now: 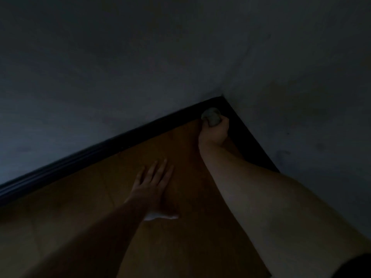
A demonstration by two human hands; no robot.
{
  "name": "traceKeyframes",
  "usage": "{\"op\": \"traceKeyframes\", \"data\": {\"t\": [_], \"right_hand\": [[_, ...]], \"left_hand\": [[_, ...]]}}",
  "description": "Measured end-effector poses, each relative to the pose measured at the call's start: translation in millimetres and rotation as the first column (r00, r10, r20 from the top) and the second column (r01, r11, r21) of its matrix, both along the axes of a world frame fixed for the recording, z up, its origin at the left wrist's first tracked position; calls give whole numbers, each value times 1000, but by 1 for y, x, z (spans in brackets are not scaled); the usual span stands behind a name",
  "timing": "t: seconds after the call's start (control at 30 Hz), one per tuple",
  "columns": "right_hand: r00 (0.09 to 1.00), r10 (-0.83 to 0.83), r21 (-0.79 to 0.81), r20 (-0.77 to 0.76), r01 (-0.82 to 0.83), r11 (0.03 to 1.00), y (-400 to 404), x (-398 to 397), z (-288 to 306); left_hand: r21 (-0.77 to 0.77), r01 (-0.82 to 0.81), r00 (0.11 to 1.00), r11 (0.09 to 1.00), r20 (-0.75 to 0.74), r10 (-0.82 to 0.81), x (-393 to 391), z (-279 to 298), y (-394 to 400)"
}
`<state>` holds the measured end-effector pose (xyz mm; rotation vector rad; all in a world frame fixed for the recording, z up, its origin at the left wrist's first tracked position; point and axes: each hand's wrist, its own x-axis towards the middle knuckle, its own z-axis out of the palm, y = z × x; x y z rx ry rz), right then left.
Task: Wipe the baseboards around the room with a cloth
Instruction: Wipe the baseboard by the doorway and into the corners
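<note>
At the dim corner, right hand [213, 132] grips a balled cloth [211, 116], seemingly against the baseboard [140, 130]; left hand [152, 182] rests spread on the floor [90, 189].

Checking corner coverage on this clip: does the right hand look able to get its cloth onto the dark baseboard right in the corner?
Probably yes. The right hand grips the bunched grey cloth close to the dark baseboard beside the corner, with nothing between them. The dim frame does not show actual contact.

A home room corner – wooden floor [180, 157], dark baseboard [100, 149], plain walls [120, 67]
</note>
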<state>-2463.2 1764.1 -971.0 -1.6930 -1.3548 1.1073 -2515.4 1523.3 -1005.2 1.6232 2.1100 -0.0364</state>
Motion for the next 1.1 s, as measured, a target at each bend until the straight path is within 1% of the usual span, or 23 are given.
{"op": "traceKeyframes", "data": {"t": [0.07, 0.2, 0.27, 0.37, 0.43, 0.67, 0.73, 0.87, 1.0, 1.1], "right_hand": [[1000, -9, -2, 9, 9, 1000, 1, -2, -2], [994, -11, 8, 111, 10, 1000, 9, 5, 4], [989, -39, -18, 141, 42, 999, 6, 12, 7], [984, -145, -88, 102, 154, 984, -4, 33, 9], [979, -184, -99, 89, 193, 976, -12, 51, 8], [974, -211, -43, 76, 215, 976, -43, 136, 7], [973, -200, -28, 116, 204, 979, -54, 159, 6], [952, -274, -37, 136, 282, 959, -75, 193, 2], [946, -227, 38, 229, 224, 974, -83, 198, 7], [969, -154, 61, 192, 145, 988, -82, 176, 13]], "left_hand": [[-10, -1, 1000, 1000, 1, 1, 0, 1, 0], [-38, 8, 1000, 999, 2, -8, -2, 4, 3], [-38, 15, 1000, 999, -2, -15, -2, 4, 3], [-36, 8, 1000, 999, 16, -8, -2, 5, 5], [-39, -2, 1000, 999, 30, 3, -2, 5, 5], [-59, 33, 999, 998, 27, -32, -5, 2, 7], [-44, 38, 999, 998, 4, -38, -6, 0, 5], [-47, 61, 998, 997, -30, -62, -4, 0, 3], [-12, 123, 985, 992, -120, -124, 10, 3, -12], [37, 138, 975, 990, -182, -129, 15, 4, -19]]}}
